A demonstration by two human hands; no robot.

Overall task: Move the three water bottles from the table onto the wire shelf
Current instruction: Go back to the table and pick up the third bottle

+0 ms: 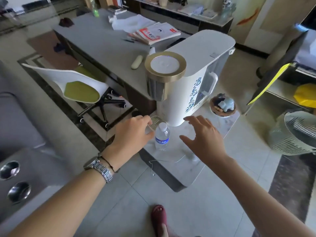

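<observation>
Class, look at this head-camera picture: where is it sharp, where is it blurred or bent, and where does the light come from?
Head view: the water bottle and the left hand are fairly sharp; the right hand is slightly smeared by motion; the fan and frame edges blur and bow from the wide lens; soft daylight, brightest at the top, with only faint shadows.

One water bottle (162,137) at frame centre. Two hands: left hand (132,132), right hand (204,136). One water dispenser (186,79) upper centre. One chair (80,86) at left. One fan (297,132) at right. One slipper (159,218) at bottom.
</observation>
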